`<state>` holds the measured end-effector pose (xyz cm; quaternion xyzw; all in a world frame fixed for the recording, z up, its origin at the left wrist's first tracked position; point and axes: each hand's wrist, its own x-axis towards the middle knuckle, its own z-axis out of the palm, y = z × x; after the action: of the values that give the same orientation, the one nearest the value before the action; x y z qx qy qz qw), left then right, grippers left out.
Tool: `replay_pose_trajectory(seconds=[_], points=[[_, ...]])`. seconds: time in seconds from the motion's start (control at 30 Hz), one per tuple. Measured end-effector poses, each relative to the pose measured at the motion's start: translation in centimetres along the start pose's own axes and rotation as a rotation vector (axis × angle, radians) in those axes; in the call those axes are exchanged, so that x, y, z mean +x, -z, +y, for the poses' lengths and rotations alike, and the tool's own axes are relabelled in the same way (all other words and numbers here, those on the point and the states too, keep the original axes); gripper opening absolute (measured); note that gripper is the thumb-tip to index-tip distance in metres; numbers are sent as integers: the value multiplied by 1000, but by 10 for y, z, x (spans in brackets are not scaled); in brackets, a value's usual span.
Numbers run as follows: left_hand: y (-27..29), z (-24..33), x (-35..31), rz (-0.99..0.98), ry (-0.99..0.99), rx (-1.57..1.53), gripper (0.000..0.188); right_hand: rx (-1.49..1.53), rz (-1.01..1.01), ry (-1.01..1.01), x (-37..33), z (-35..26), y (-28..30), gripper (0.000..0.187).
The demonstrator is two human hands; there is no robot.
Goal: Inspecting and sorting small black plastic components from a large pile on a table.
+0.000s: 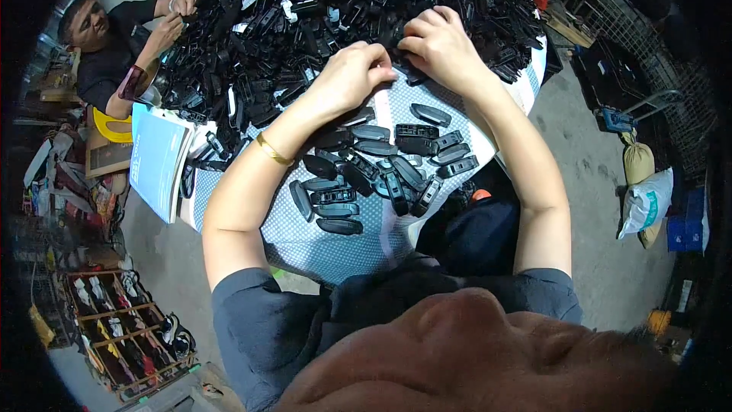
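Observation:
A large heap of small black plastic casings (267,53) covers the far part of the table. At its near edge, my left hand (352,78) has its fingers curled and thumb drawn in; whatever lies between them is hidden. Just right of it, my right hand (441,44) bends its fingers down into the heap's edge, closed around something dark that I cannot make out. Between my forearms, several oblong casings (373,133) lie loosely grouped on a patterned light sheet (320,248). Some show smooth backs, others their hollow insides.
A blue-covered booklet (158,164) lies at the table's left edge. Beyond it, another person (114,49) handles something small by the heap. A compartmented rack (126,328) stands on the floor at lower left. White and tan sacks (646,202) sit on the floor at right.

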<state>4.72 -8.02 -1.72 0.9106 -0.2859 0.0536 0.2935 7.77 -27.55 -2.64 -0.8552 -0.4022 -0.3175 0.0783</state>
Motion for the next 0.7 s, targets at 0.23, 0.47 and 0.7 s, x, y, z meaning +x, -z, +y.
replay_pose_trajectory(seconds=[0.23, 0.47, 0.7], points=[[-6, -6, 3, 53, 62, -149, 24, -10, 31, 5, -2, -5, -7, 17], [-12, -7, 7, 105, 293, -856, 38, 19, 329, -66, 0, -12, -4, 14], [-11, 5, 4, 188, 338, -1103, 35, 53, 454, -42, 4, -24, 3, 17]])
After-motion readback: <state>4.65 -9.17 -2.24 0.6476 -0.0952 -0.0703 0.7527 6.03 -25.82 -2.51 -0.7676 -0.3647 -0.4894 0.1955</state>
